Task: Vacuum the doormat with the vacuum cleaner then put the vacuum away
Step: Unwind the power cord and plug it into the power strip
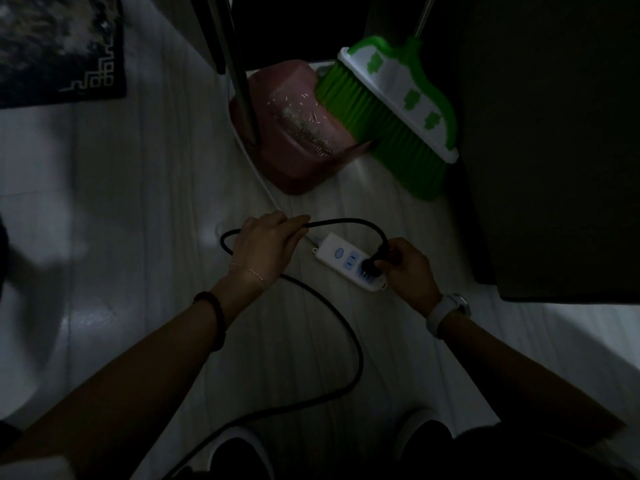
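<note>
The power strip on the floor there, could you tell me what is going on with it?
A person crouches over the white power strip. Their right hand holds the black plug at one of its sockets, while the left hand grips the cord a little further along. Whether the plug is going in or coming out cannot be told. A broom and pink dustpan stand behind, and the doormat lies far left.

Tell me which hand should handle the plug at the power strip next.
Right. The right hand already grips the black plug at the white power strip; the left hand only holds the cord.
</note>
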